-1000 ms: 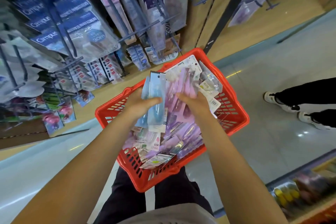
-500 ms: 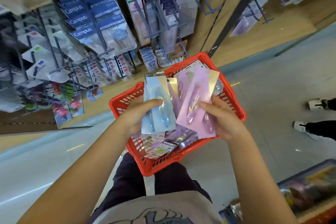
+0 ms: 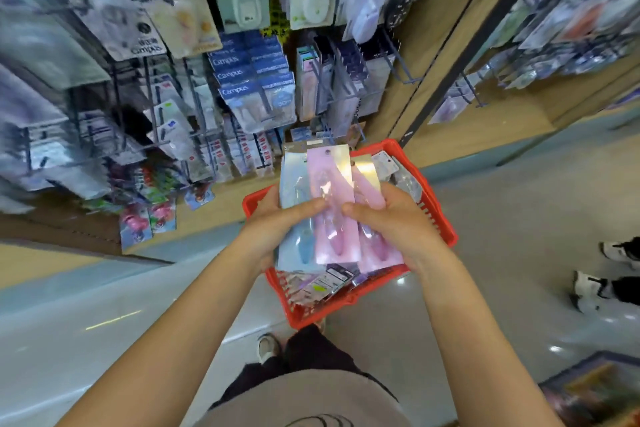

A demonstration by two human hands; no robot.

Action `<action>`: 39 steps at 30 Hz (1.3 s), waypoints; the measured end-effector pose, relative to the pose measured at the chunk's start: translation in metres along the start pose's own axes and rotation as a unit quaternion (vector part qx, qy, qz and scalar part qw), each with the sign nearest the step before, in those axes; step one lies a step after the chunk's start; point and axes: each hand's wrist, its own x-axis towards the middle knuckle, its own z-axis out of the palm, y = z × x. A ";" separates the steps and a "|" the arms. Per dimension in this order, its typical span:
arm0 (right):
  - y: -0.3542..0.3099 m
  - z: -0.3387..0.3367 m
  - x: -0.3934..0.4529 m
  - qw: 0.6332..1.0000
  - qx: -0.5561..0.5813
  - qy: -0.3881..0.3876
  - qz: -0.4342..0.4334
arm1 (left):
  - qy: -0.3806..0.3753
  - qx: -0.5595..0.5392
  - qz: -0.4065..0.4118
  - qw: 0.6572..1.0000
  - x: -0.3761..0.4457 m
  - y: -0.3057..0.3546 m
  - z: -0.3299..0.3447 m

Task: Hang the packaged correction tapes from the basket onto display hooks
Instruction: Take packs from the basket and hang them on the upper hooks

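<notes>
A fanned stack of packaged correction tapes is held above the red basket. My left hand grips the light blue packs from the left, its thumb lying across the front. My right hand grips the pink packs from the right, thumb on top. The two thumbs nearly meet at the middle of the stack. More packaged tapes lie in the basket below. Display hooks with hanging stationery fill the wall ahead.
The basket stands on the pale floor in front of my legs. A wooden shelf wall with a black upright rises behind it. Another person's black-and-white shoes stand at the right. A low display corner sits at bottom right.
Both hands have lifted their packs out of the basket and brought them together into one stack. The view has tilted up toward the hooks.
</notes>
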 end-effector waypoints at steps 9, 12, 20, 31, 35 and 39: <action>-0.061 0.072 -0.052 0.992 -0.053 0.012 -0.112 | 0.084 -0.057 0.118 0.988 -0.077 0.042 -0.040; -0.096 0.075 -0.081 0.982 -0.001 0.014 -0.186 | 0.045 -0.067 0.179 0.981 -0.105 0.080 -0.040; -0.255 0.057 -0.144 0.890 -0.003 0.069 -0.450 | -0.035 0.010 0.398 0.917 -0.175 0.238 0.028; -0.377 -0.051 -0.099 0.829 0.016 0.083 -0.552 | 0.003 0.075 0.511 0.856 -0.138 0.360 0.133; -0.406 -0.101 -0.063 0.821 0.016 0.086 -0.565 | 0.073 0.101 0.512 0.850 -0.118 0.384 0.167; -0.445 -0.128 -0.042 0.794 0.009 0.072 -0.604 | 0.126 0.108 0.531 0.831 -0.113 0.404 0.193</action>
